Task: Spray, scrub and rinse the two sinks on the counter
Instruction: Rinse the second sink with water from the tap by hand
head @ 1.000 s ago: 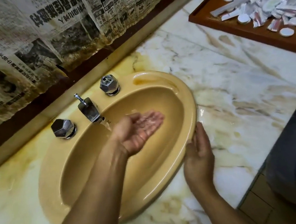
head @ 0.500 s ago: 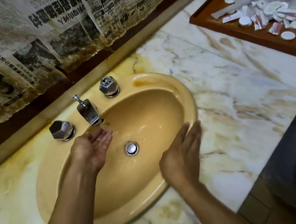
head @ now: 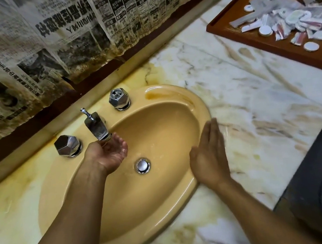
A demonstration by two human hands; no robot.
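Left hand [head: 107, 153] cupped under faucet [head: 97, 127]

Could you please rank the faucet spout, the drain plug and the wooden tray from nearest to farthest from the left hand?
1. Faucet spout: just above the cupped left hand.
2. Drain plug: in the basin, to its right.
3. Wooden tray: far right on the counter.

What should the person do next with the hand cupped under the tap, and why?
Probably swing the left hand across to splash the sink's right rim: it is cupped palm up under the spout, while the right hand lies flat on that rim, ready to rub.
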